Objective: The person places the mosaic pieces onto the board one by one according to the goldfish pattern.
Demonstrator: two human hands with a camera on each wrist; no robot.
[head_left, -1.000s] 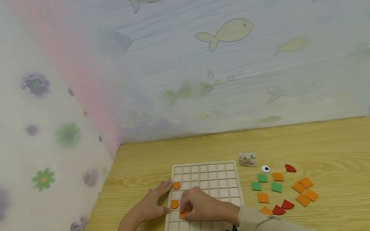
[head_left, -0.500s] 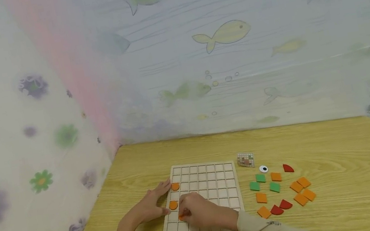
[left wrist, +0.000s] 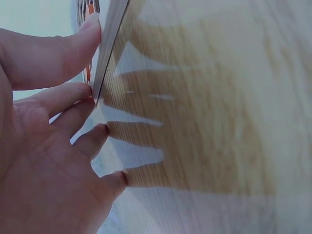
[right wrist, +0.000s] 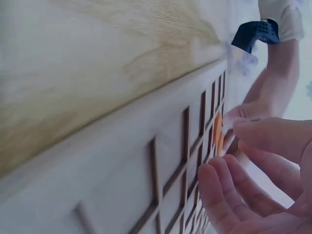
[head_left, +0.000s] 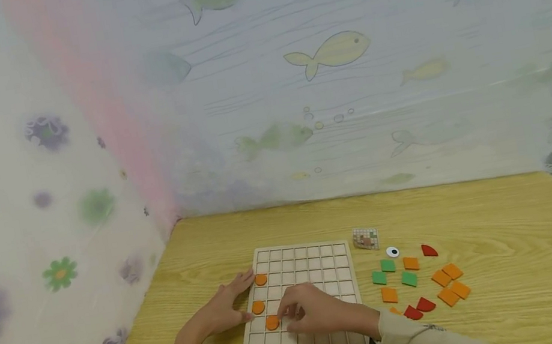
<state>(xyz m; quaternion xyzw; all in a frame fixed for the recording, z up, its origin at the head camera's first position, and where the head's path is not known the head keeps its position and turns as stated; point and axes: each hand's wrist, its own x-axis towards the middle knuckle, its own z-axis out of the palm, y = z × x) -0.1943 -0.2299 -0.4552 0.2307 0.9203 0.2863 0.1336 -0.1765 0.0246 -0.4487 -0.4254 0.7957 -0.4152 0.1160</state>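
A pale wooden grid board lies on the table. Three orange discs sit in cells near its left side. My left hand rests against the board's left edge, fingers spread; in the left wrist view, the thumb touches the rim and fingertips touch the table. Just right of the lowest disc, my right hand hovers over the board with loosely bent fingers. The right wrist view shows a gap between the thumb and fingers of that hand, nothing held between them. The hand covers several cells.
Right of the board lie a small grid pattern card, a white eye disc, green squares, orange squares and red quarter-circles. My right sleeve partly covers one orange piece. Patterned curtains hang behind and left.
My right hand has let go of the lowest orange disc and shifted to the right, leaving the disc visible on the board. The left hand stays in place.
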